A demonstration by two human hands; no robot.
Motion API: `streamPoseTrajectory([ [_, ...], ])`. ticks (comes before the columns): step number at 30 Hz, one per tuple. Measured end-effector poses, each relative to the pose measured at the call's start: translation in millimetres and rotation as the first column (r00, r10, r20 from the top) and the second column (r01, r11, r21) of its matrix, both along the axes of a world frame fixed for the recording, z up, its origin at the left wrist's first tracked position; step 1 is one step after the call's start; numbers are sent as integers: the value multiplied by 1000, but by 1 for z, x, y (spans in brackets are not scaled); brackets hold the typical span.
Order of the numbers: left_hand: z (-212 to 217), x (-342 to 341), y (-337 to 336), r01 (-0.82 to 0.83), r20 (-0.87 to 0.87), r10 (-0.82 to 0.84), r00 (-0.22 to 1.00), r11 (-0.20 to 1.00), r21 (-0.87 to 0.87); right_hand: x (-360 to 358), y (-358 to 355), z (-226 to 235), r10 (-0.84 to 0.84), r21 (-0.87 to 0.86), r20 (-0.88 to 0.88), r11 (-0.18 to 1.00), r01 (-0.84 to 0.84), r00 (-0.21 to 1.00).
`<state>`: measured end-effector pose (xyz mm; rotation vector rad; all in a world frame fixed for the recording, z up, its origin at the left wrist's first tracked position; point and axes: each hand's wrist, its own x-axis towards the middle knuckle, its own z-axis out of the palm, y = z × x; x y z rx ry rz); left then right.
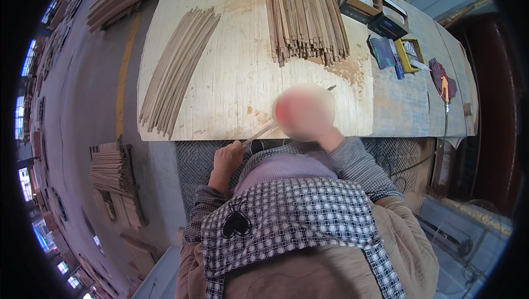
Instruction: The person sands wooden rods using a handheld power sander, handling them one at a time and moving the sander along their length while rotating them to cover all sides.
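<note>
My left hand [228, 157] is closed round the near end of a thin wooden stick [262, 132], just off the front edge of the table. The stick slants up and to the right, passing beneath a round blurred patch, and its tip shows on the far side. My right hand [329, 138] reaches into that patch over the table's front. Only its wrist side shows; the fingers are hidden. Something reddish appears within the blur, too smeared to name.
On the pale wooden tabletop [237, 79] lie a loose bundle of thin sticks [179, 70] at left and a thicker pile [306, 15] at the back. Open boxes [361, 1], a yellow-edged holder [410, 54] and an orange air gun [445, 87] with a hose are at right.
</note>
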<state>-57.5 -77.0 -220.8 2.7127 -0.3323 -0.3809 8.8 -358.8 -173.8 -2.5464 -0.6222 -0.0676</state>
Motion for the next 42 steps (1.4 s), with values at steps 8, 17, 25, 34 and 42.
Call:
streamPoseTrajectory([
  [8, 0, 7, 11, -1, -175, -9, 985, 999, -52, -27, 42, -19, 140, 316, -96, 943, -103, 986],
  [17, -38, 7, 31, 97, -99, -119, 988, 975, -201, 28, -41, 86, -328, -258, -236, 929, 266, 915],
  [25, 4, 15, 19, -36, -271, -46, 961, 956, -292, 2, -39, -23, -22, 193, -143, 980, 49, 990],
  [34, 1, -2, 17, 6, 90, -7, 996, 1000, 12, 25, -51, 39, -67, -176, 11, 982, 68, 998],
  [42, 1, 3, 6, 3, 38, -4, 999, 1000, 31, -7, 14, -33, 90, 462, -431, 877, 134, 898],
])
